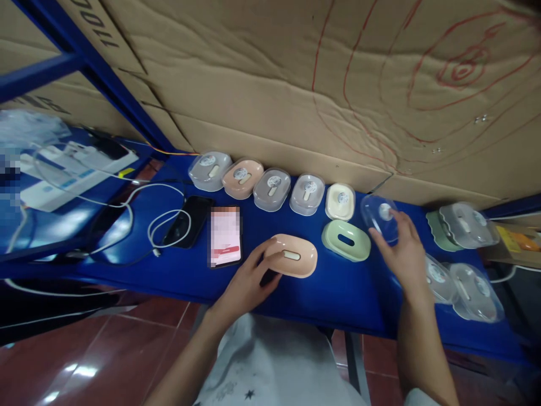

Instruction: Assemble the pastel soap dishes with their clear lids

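Observation:
My left hand [257, 269] grips the left end of a peach oval soap box [302, 258], which has a pale slot in its top. My right hand [401, 248] has its thumb and fingers around the near edge of a clear plastic lid [376, 217] with a round sticker. Between the hands lies a green oval tray [353, 242] with a slot through its middle. Behind them stands a row of lidded boxes: a cream one [340, 202], a grey one [307, 195], another grey one [273, 190], a peach one [242, 179] and a further grey one [210, 172].
A lit phone [225, 237] and a dark phone [190, 223] with a white cable [152, 225] lie at left. More lidded boxes [475, 290] sit at the right, near a green wavy-edged box [442, 231]. A cardboard wall [270, 96] rises behind the blue table [270, 304].

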`<state>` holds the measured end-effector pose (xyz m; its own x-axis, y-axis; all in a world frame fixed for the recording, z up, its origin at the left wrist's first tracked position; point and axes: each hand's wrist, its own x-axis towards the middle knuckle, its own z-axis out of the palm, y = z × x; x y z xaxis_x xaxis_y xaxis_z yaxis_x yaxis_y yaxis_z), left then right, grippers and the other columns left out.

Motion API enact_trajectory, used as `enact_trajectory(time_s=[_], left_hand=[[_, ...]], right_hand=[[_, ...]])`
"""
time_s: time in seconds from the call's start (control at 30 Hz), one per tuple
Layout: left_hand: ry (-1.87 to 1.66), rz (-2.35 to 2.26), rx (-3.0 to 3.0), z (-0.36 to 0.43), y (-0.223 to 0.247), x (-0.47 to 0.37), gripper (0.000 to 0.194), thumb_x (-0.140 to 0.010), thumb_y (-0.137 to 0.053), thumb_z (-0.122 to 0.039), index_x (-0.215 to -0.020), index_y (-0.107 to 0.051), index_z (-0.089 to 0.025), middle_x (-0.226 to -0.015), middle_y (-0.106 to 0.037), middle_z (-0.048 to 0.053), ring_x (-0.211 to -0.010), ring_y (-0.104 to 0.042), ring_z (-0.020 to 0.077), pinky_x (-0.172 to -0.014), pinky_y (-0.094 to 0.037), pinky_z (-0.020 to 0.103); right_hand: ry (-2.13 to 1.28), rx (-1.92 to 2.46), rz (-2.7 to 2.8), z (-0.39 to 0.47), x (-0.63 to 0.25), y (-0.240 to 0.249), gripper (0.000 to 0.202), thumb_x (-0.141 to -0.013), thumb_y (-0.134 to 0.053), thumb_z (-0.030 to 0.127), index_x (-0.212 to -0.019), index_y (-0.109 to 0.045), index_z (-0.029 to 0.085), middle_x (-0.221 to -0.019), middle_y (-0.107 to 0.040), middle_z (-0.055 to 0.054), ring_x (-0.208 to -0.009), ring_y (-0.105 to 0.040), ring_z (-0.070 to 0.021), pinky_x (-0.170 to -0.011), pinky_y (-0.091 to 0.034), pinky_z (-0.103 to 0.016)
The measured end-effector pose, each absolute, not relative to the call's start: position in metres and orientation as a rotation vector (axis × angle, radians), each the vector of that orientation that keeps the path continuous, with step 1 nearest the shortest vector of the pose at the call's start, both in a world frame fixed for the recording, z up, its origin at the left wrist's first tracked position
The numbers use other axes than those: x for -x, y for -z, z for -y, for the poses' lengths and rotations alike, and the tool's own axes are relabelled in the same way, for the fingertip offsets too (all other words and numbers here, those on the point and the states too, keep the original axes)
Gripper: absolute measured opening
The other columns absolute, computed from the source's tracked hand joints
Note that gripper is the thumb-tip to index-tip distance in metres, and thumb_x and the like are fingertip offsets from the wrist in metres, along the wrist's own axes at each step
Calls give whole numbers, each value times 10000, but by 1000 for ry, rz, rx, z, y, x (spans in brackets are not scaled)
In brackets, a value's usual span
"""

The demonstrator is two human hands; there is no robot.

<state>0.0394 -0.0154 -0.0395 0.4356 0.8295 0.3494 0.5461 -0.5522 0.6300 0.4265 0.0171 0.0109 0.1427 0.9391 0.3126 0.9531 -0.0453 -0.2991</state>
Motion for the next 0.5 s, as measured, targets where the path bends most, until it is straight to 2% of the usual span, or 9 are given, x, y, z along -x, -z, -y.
enact_trajectory(time_s=[0.13,0.23,0.37,0.5], left_hand=[[-936,-1196,-2179,16,44,-37,755,-984,-722,-163,-1634,-360,-290,-1709,-331,180,-1560,-454,328,-1229,-507,509],[-971,-1162,-2177,16,45,-35,847,-973,-758,-191,-1668,-289,-312,-1729,-286,193,-1559,-454,347,-1226,-501,551],[-917,-1149,-2209,17,47,-32,771,-1008,-718,-222,-1662,-326,-343,-1708,-359,170,-1529,-495,340,-1200,-522,571],[-901,-1162,-2243,18,52,-29,644,-1038,-676,-239,-1620,-422,-345,-1672,-435,141,-1508,-519,316,-1190,-537,551]], right_hand=[[-308,1458,2246,14,-362,-6,637,-1050,-623,499,-1636,-435,336,-1742,-348,-107,-1580,-407,-331,-1256,-432,-550],[-447,1241,2427,23,-326,2,663,-1072,-609,403,-1682,-351,363,-1775,-279,-90,-1620,-337,-314,-1267,-433,-554],[-366,1208,2515,21,-304,13,721,-1064,-623,342,-1706,-298,371,-1779,-278,-68,-1651,-252,-331,-1274,-426,-582],[-265,1193,2535,20,-300,25,860,-1037,-670,345,-1737,-172,375,-1775,-288,-80,-1650,-246,-346,-1268,-439,-592]])
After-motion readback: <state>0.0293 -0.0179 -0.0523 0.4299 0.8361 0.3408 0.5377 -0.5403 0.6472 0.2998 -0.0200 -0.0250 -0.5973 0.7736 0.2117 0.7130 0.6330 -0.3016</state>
